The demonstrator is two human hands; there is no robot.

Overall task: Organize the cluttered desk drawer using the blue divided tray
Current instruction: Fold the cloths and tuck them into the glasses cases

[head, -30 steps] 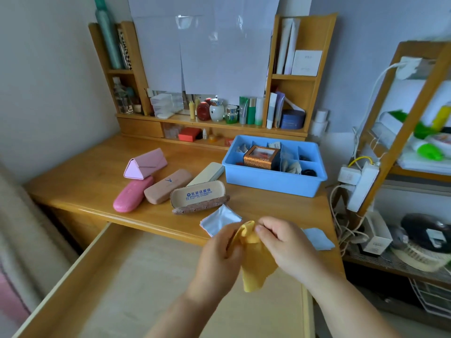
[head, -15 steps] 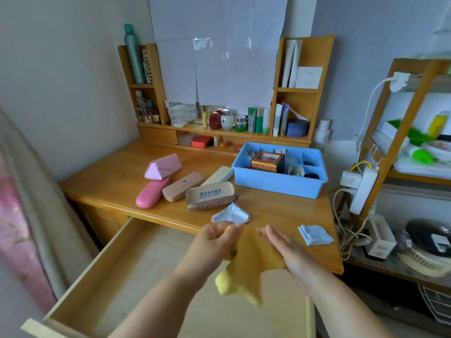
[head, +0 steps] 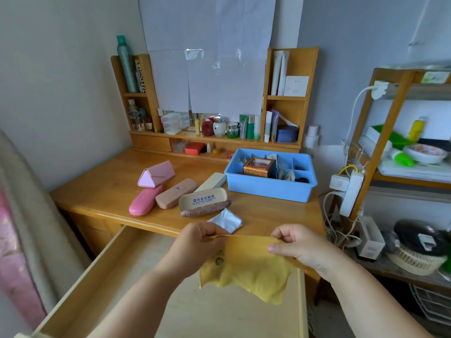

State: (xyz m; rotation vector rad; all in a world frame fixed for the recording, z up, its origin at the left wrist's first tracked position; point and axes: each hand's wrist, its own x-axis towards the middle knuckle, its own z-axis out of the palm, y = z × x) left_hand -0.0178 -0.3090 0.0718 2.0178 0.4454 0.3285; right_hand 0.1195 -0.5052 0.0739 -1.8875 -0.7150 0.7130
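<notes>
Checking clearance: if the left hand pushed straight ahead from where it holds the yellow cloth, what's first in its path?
Likely the folded pale grey cloth on the wooden desk's front edge, just beyond the left hand; depth is uncertain.

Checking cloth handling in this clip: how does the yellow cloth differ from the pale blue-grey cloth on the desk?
The yellow cloth hangs spread out, pinched along its top edge by the left hand and right hand; the pale blue-grey cloth lies folded and untouched on the desk. The yellow one looks larger. Both are small, thin cloths.
</notes>
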